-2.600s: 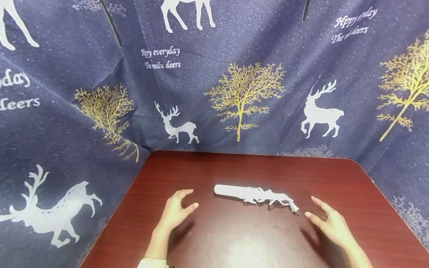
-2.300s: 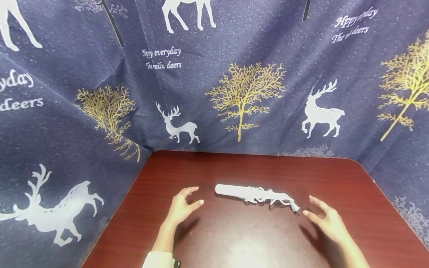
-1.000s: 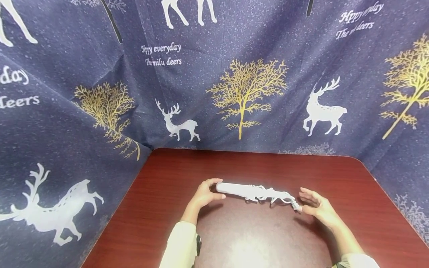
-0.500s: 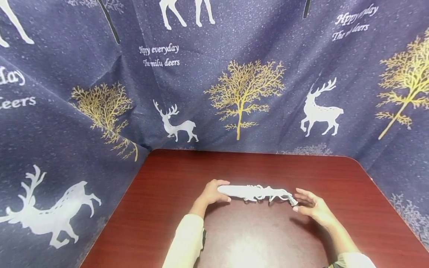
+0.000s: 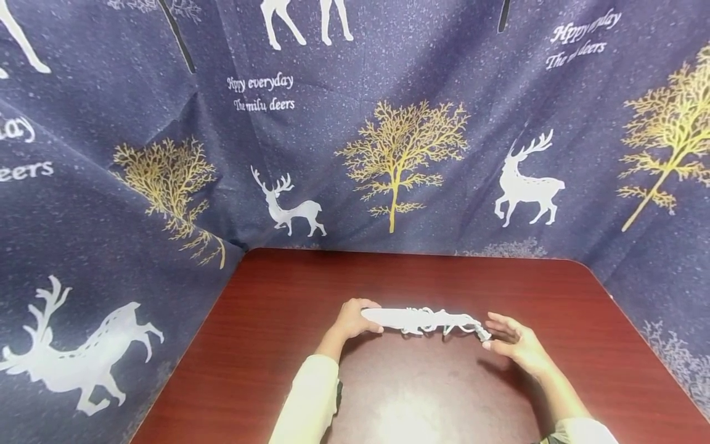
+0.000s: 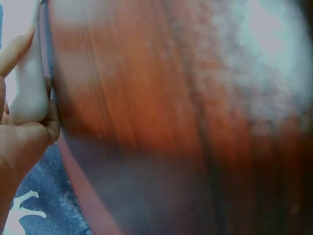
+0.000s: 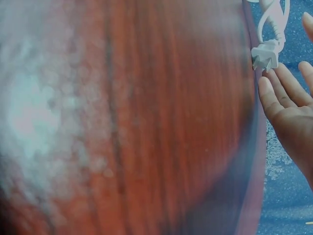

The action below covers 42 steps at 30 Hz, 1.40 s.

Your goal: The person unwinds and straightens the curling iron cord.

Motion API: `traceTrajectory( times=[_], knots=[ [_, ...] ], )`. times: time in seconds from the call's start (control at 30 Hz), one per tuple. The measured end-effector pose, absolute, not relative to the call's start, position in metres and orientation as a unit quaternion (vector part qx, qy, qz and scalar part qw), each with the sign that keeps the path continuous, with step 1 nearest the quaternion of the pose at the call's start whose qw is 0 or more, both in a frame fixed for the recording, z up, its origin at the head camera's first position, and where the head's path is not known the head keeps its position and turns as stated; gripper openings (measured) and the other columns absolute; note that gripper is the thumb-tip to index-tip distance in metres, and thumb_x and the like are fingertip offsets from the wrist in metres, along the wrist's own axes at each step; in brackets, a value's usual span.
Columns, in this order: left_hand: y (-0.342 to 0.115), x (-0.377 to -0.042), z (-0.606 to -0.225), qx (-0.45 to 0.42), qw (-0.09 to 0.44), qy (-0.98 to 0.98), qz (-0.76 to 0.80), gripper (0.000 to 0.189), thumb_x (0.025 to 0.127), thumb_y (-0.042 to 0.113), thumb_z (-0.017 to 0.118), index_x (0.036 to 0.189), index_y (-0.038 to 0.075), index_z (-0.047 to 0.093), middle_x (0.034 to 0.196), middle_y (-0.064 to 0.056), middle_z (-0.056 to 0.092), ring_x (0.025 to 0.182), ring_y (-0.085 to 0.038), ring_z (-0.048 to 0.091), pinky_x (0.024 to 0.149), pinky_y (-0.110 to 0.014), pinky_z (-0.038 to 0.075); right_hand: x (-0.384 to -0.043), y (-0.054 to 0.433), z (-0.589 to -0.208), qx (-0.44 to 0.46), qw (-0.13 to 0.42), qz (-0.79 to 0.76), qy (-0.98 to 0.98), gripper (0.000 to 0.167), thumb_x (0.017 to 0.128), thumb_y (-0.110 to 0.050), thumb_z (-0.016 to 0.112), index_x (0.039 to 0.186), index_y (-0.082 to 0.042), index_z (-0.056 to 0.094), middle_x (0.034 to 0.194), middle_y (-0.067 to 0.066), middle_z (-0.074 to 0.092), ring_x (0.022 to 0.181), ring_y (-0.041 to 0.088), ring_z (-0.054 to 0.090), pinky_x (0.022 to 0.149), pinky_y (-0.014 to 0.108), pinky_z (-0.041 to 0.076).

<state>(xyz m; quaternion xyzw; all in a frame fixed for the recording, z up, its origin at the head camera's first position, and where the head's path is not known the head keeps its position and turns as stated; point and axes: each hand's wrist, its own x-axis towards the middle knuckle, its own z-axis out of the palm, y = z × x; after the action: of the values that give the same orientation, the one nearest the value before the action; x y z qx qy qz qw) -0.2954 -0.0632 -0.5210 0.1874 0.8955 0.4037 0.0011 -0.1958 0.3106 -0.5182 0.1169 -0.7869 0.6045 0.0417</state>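
A long white appliance [image 5: 395, 317] with one rounded end lies crosswise near the middle of the table in the head view, its exact kind unclear. White cord [image 5: 427, 320] is looped around its right part and ends in a plug [image 7: 266, 55]. At the rounded end, my left hand [image 5: 350, 319] grips the body, thumb on the near side and fingers on the far side. My right hand [image 5: 518, 345] is at the plug end with spread, relaxed fingers. In the right wrist view its fingertips [image 7: 265, 85] are right beside the plug.
The dark red wooden table [image 5: 266, 370] has rounded far corners. Blue cloth [image 5: 310, 135] printed with deer and trees hangs behind it and along both sides. A bright glare spot lies on the near part of the tabletop.
Both hands have come inward from either side of the white appliance. The left hand has taken hold of its rounded end, while the right has come up to the plug.
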Motion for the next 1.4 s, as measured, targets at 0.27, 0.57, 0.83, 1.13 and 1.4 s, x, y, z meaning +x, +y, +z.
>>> traceTrajectory(
  times=[0.27, 0.57, 0.83, 1.13, 1.4],
  knots=[
    [-0.068, -0.292, -0.522, 0.183, -0.006, 0.876, 0.446, 0.047, 0.054, 0.022, 0.089, 0.097, 0.015, 0.073, 0.089, 0.004, 0.067, 0.076, -0.011, 0.057, 0.066, -0.026, 0.047, -0.194, 0.309, -0.516, 0.116, 0.051, 0.609, -0.783, 0.060, 0.079, 0.003, 0.069, 0.131, 0.012, 0.039, 0.117, 0.012, 0.061, 0.103, 0.011, 0.059, 0.075, 0.023, 0.049],
    [-0.075, -0.285, -0.503, 0.219, -0.048, 0.868, 0.444, 0.047, 0.056, 0.027, 0.087, 0.099, 0.015, 0.073, 0.086, 0.006, 0.066, 0.076, -0.010, 0.057, 0.068, -0.027, 0.046, -0.186, 0.307, -0.493, 0.145, 0.099, 0.589, -0.789, 0.055, 0.077, 0.007, 0.069, 0.127, 0.009, 0.047, 0.114, -0.007, 0.061, 0.101, 0.006, 0.058, 0.080, 0.021, 0.047],
    [-0.082, -0.271, -0.472, 0.239, -0.090, 0.856, 0.450, 0.048, 0.057, 0.029, 0.085, 0.101, 0.016, 0.072, 0.088, 0.007, 0.065, 0.077, -0.011, 0.057, 0.067, -0.029, 0.046, -0.178, 0.300, -0.463, 0.174, 0.130, 0.580, -0.785, 0.059, 0.074, 0.013, 0.069, 0.129, 0.009, 0.046, 0.117, -0.007, 0.059, 0.105, 0.005, 0.056, 0.082, 0.023, 0.047],
    [-0.093, -0.253, -0.455, 0.222, -0.098, 0.840, 0.486, 0.046, 0.057, 0.021, 0.088, 0.100, 0.016, 0.073, 0.085, 0.011, 0.063, 0.075, -0.010, 0.057, 0.067, -0.029, 0.046, -0.170, 0.294, -0.453, 0.222, 0.120, 0.612, -0.750, 0.060, 0.075, 0.018, 0.065, 0.130, 0.014, 0.041, 0.125, 0.002, 0.057, 0.107, 0.011, 0.057, 0.085, 0.025, 0.045],
    [-0.101, -0.244, -0.452, 0.236, -0.108, 0.832, 0.491, 0.045, 0.059, 0.024, 0.088, 0.100, 0.016, 0.073, 0.086, 0.010, 0.063, 0.075, -0.011, 0.057, 0.066, -0.030, 0.047, -0.163, 0.293, -0.455, 0.235, 0.152, 0.609, -0.742, 0.062, 0.073, 0.021, 0.063, 0.131, 0.012, 0.042, 0.126, -0.002, 0.056, 0.112, 0.009, 0.053, 0.085, 0.023, 0.045]
  ],
)
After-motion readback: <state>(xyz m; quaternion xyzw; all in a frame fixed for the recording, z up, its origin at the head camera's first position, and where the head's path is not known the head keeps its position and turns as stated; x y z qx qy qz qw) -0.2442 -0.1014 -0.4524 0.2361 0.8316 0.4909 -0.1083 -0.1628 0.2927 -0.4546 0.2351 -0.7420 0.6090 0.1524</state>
